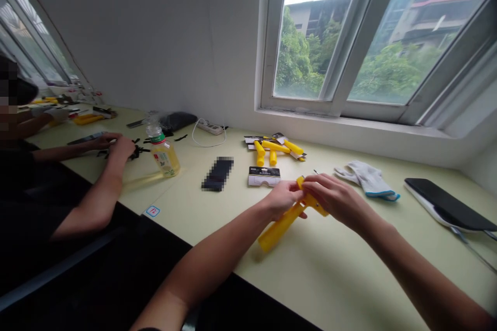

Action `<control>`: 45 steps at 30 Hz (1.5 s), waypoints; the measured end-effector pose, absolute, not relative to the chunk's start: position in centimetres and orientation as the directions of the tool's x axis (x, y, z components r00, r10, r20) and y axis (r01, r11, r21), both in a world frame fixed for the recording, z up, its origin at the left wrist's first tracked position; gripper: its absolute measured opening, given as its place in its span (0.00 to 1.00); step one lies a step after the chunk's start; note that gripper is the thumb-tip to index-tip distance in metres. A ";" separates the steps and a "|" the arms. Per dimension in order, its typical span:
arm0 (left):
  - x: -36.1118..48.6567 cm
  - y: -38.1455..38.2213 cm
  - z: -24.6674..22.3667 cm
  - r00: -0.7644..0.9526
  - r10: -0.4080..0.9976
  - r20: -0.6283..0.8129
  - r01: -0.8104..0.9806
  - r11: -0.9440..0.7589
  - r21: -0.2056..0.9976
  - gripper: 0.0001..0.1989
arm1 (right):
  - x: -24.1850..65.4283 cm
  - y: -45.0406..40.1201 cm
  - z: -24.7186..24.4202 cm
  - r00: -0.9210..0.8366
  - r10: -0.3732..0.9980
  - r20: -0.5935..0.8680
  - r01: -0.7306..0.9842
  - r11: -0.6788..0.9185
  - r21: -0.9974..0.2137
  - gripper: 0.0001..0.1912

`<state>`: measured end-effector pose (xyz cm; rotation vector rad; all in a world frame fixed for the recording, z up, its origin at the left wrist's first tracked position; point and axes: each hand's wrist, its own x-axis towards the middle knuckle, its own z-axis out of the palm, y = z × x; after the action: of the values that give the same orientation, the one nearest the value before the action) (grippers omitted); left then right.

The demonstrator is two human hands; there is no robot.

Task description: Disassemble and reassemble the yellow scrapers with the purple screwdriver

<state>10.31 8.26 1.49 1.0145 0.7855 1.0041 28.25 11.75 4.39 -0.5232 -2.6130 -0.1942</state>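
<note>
My left hand (282,199) and right hand (336,199) are both closed around a yellow plastic handle (280,227), its long end jutting past my left hand over the pale tabletop (330,279). Just ahead of my left hand stands a card (264,176); farther on lies a heap of yellow handles (272,148). Beside my right hand lies a white glove (367,180); past it, a black tablet (446,204). Far left, a co-worker's hands (120,147) work over small black pieces (135,152).

Got a bottle (165,158) left of the phone (217,173) on the desk (330,279), parts (274,149) behind the card (264,176), glove (367,181) off right.
</note>
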 end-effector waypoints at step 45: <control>12.5 7.0 -2.2 0.380 0.924 -0.035 -0.489 0.233 0.841 0.16 | 28.3 10.1 3.7 -0.784 0.581 0.216 0.604 0.795 0.055 0.05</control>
<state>12.52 7.02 -2.18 0.8564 0.6150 1.0586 28.27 10.08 3.72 -0.9324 -2.7955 -0.1793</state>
